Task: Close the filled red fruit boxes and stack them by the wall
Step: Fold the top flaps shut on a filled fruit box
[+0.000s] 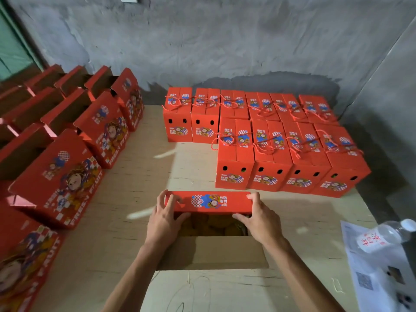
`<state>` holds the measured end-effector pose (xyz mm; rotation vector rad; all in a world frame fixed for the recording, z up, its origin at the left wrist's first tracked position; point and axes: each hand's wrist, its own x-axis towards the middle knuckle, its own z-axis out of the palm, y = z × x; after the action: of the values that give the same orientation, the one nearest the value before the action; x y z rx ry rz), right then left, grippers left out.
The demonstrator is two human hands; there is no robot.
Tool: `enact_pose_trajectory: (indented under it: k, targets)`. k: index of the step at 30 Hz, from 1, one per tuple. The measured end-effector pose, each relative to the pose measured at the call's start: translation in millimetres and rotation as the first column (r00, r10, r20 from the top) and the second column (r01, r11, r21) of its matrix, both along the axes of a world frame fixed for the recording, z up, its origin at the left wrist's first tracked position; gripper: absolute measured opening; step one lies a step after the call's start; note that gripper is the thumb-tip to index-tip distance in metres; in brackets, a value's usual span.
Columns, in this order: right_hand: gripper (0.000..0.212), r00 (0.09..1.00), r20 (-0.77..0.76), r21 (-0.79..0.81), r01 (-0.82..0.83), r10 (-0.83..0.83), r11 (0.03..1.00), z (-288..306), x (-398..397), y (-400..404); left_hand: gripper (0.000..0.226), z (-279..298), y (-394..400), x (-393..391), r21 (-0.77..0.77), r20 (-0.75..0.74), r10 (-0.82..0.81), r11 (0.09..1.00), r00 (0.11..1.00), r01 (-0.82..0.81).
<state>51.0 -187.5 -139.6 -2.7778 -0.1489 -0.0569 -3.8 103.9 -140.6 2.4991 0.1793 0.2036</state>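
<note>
Hands, left (pixel 165 216) and right (pixel 258 216), each grip one end of the far red flap (pixel 208 202) of the open fruit box (pixel 211 251) at the near counter (pixel 139 167) edge, presumably to fold it shut evenly.

packing room | bare concrete wall (pixel 202 37) | rows of red fruit boxes (pixel 270 136)

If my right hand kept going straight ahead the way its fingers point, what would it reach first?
Past the flap that the right hand grips, probably the nearer row of closed boxes by the wall; depth is uncertain.
</note>
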Motion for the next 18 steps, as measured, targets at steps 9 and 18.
enact_pose_trajectory:
  k: [9,18]
  targets:
    - [0.066,0.984,-0.112,-0.351,-0.168,0.136,0.921,54.4,43.4,-25.0,0.070,0.8,-2.1,-5.8,0.142,0.039,0.149,0.978,0.988,-0.153]
    - [0.037,0.954,-0.144,0.468,-0.168,0.262,0.868,28.1,-15.2,-13.3,0.118,20.4,-8.2,-15.1,0.425,-0.172,0.435,0.842,0.884,-0.332]
